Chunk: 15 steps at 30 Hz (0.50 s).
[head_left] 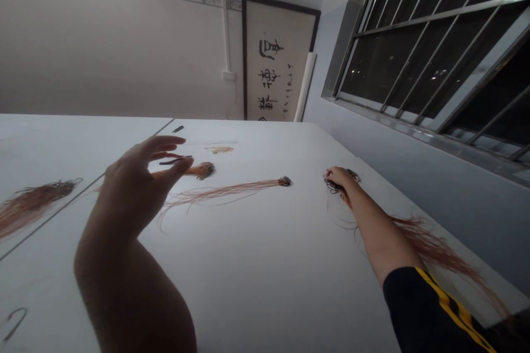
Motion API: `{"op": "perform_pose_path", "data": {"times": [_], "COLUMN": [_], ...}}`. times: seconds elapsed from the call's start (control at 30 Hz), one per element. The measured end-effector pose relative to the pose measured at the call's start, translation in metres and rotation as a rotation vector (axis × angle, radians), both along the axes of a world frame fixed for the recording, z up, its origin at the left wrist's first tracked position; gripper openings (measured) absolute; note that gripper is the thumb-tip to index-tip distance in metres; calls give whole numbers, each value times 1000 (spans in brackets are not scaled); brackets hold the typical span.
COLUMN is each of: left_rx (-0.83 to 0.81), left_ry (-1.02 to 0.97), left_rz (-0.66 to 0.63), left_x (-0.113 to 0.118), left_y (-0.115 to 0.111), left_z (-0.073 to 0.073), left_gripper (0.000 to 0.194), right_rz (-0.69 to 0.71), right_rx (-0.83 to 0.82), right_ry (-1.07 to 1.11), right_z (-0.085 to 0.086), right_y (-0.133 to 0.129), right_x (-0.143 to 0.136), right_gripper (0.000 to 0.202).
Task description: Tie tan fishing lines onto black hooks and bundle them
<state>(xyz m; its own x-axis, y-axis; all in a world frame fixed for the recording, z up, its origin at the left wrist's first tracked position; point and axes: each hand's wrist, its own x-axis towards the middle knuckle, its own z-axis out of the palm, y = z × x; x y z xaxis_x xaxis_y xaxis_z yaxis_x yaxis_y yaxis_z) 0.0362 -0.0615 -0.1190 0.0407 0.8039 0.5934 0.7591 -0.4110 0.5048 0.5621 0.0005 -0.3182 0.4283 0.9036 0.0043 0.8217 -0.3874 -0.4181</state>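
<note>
My left hand [143, 176] is raised over the table on the left, its thumb and fingers pinching a thin dark-reddish piece [176, 160] whose kind I cannot make out. Beyond its thumb lies a bundle of orange strands [203, 170] with dark curled ends. Another hook bundle [285, 181], its long reddish lines trailing left, rests between my hands. At the right, my right hand [340, 176] is pinched on dark hooks [332, 186] at the table's far right. Long reddish lines [434, 245] spread beyond my right forearm, which partly hides them.
The white table [256, 276] has a seam on its left. Past that seam lies a larger reddish bundle [39, 201]. A single hook shape [15, 322] is at lower left. A small dark piece [178, 129] lies near the far edge. A barred window [430, 49] is at right.
</note>
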Motion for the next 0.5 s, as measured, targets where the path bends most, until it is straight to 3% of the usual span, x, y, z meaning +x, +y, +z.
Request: {"op": "perform_pose_path", "data": {"times": [0.37,0.5], "left_rx": [51,100], "left_ry": [-85,-160], "left_rz": [-61,-109], "left_x": [6,7], "left_y": [-12,-17], "left_z": [4,7], "left_gripper": [34,31], "right_rz": [-92,-117], "right_rx": [313,471], "right_ry": [218,300], "right_z": [-5,4], "right_y": [-16,-30], "right_x": [1,-9], "right_gripper": [30,31]}}
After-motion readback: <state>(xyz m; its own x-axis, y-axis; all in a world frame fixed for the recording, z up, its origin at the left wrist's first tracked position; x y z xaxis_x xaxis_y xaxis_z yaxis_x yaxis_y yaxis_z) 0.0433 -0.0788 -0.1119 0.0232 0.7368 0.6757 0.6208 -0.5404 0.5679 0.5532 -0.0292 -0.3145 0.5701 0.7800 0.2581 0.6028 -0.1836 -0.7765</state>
